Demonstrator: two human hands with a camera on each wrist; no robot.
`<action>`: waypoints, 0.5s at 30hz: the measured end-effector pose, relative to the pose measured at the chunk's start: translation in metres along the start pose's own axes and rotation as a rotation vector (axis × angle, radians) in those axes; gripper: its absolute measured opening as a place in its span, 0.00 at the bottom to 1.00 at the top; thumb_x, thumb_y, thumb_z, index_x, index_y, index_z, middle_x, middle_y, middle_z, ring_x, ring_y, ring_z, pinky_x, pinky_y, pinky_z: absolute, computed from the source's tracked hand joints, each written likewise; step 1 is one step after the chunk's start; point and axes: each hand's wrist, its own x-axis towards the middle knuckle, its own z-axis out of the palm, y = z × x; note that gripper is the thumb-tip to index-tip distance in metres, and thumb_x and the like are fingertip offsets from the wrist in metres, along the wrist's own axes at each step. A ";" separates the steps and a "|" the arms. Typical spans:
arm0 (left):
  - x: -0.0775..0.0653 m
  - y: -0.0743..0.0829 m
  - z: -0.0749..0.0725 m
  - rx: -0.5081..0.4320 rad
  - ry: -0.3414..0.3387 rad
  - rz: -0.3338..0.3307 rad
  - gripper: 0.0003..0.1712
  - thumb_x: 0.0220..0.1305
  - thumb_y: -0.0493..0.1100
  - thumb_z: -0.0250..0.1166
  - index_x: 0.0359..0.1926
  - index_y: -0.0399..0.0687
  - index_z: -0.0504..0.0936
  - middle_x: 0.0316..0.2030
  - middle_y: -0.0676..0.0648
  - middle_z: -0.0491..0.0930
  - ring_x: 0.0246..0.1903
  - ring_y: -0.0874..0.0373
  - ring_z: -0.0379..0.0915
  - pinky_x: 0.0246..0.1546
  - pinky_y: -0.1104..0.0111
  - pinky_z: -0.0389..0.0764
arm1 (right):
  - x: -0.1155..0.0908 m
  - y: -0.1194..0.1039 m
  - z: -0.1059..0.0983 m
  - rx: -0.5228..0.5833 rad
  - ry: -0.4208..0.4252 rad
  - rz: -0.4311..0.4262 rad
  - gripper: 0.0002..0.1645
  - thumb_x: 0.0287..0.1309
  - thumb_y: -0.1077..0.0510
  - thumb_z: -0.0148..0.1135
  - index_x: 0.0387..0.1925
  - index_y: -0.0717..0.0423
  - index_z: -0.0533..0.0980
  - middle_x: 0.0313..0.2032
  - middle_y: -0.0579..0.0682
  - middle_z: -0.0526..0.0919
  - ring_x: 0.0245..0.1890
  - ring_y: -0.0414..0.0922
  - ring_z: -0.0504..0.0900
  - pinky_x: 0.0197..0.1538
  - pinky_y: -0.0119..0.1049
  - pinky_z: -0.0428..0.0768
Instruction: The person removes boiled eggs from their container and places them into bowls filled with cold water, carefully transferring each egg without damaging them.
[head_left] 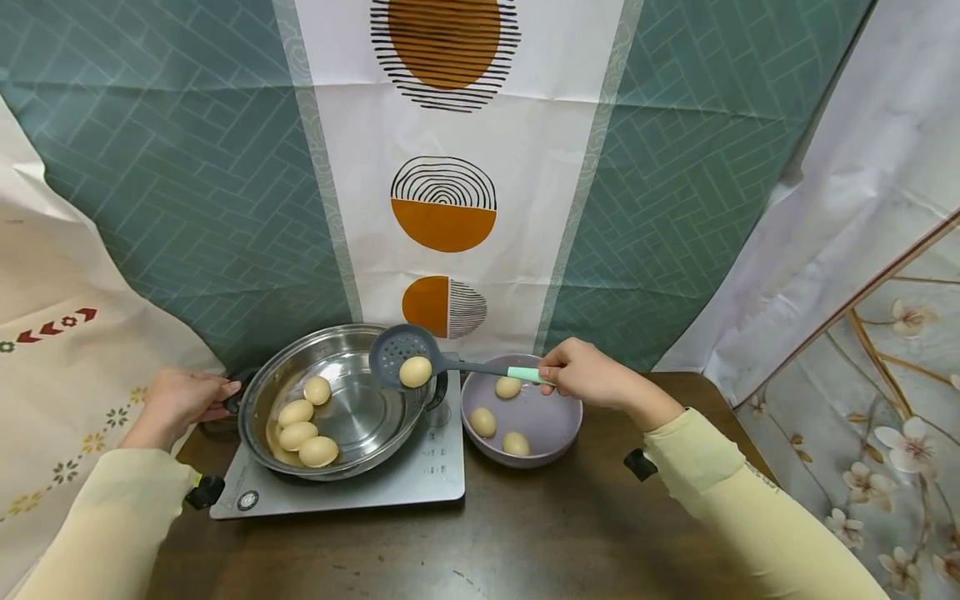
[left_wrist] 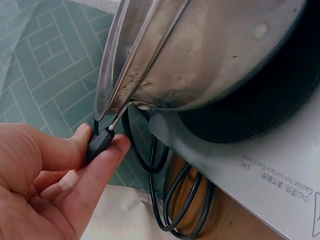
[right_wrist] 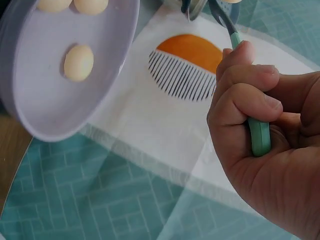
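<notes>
The left hand [head_left: 180, 398] pinches the black handle [left_wrist: 101, 143] at the left of the steel pan [head_left: 367, 408]. The right hand [head_left: 588, 372] curls around the green-handled skimmer [head_left: 444, 364], which carries one egg [head_left: 416, 372].

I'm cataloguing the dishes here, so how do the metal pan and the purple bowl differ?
The pan is shiny metal, while the bowl is pale purple. The pan is wider than the bowl. The pan is over the silver cooktop, the left hand pinching its black handle; the bowl stands on the brown table. The pan shows four eggs, the bowl three. Both are round and open-topped.
</notes>
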 end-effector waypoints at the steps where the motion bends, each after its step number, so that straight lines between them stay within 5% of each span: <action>1: 0.001 0.000 0.000 0.002 0.007 -0.001 0.27 0.61 0.44 0.63 0.50 0.21 0.75 0.25 0.54 0.79 0.23 0.64 0.81 0.29 0.67 0.86 | -0.002 0.002 -0.003 0.001 0.007 -0.001 0.14 0.67 0.59 0.49 0.33 0.58 0.80 0.21 0.49 0.76 0.16 0.39 0.61 0.18 0.27 0.58; 15: 0.001 0.002 0.000 0.020 -0.001 -0.010 0.29 0.60 0.45 0.63 0.51 0.21 0.74 0.26 0.55 0.80 0.23 0.66 0.80 0.31 0.66 0.86 | -0.033 0.039 -0.033 0.040 0.060 0.059 0.15 0.67 0.59 0.48 0.38 0.64 0.78 0.21 0.48 0.73 0.16 0.38 0.60 0.17 0.27 0.57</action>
